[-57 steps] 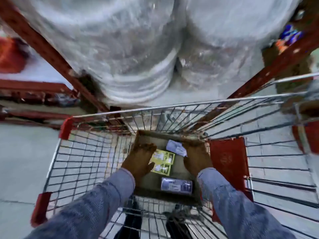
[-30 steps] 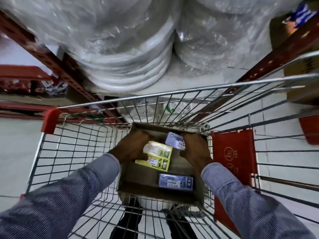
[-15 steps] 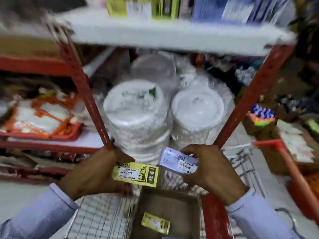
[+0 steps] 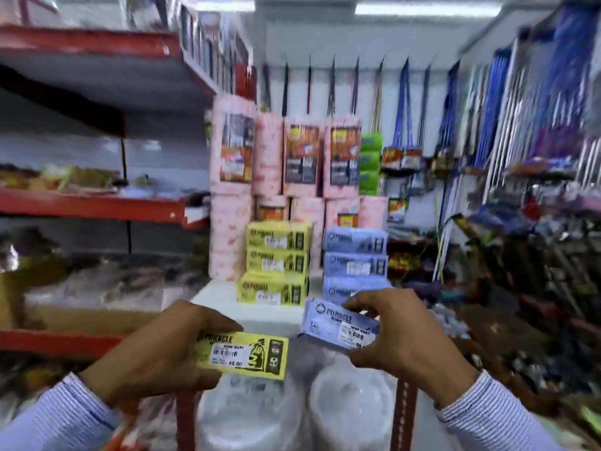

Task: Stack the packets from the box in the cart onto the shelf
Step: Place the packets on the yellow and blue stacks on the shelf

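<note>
My left hand (image 4: 156,353) grips a yellow packet (image 4: 242,354) with a price sticker, held flat in front of me. My right hand (image 4: 406,333) holds a light-blue packet (image 4: 338,323), tilted down to the right. Both sit just short of the white shelf (image 4: 221,296). On that shelf stands a stack of three yellow packets (image 4: 276,268) and, to its right, a stack of blue packets (image 4: 354,258), whose lowest one is partly hidden behind my right hand. The cart and its box are out of view.
Tall pink-wrapped packs (image 4: 292,157) stand behind the two stacks. Red-edged shelves (image 4: 91,206) run along the left. Wrapped stacks of white plates (image 4: 351,415) fill the level below. Mops and brooms (image 4: 487,102) hang at the right.
Both hands have lifted one packet each out of the box in the cart and raised them to the shelf's height. My view has swung up from the cart to the shelf.
</note>
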Motion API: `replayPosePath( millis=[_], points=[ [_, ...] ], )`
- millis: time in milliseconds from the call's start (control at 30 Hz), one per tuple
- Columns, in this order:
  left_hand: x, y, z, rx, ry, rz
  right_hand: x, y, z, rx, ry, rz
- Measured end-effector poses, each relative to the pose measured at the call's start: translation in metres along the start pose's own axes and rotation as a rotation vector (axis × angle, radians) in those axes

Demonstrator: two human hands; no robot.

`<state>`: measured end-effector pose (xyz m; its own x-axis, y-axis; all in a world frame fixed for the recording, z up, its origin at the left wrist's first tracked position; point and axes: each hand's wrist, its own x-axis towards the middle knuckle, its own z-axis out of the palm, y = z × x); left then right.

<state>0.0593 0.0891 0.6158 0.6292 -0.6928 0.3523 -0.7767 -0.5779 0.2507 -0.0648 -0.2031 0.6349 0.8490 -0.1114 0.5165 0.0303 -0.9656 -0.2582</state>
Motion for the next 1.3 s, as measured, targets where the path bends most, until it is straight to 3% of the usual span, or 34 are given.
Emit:
replayPosePath(
  millis=[200,400,733,1300],
  points=[
    [0.055,-0.005,-0.019,-0.006,0.230,0.042,0.048,0.012,-0.026,-0.105,0.143,0.038],
    [0.111,-0.024,-0.004,-0.014,0.346,0.028,0.083,0.024,-0.009,-0.280,0.153,0.004],
    [0.151,-0.031,0.015,-0.007,0.251,-0.019,0.112,0.048,0.033,-0.357,0.118,-0.022],
    [0.157,-0.036,0.025,-0.087,0.267,-0.148,0.115,0.059,0.039,-0.283,0.147,-0.018]
  ],
)
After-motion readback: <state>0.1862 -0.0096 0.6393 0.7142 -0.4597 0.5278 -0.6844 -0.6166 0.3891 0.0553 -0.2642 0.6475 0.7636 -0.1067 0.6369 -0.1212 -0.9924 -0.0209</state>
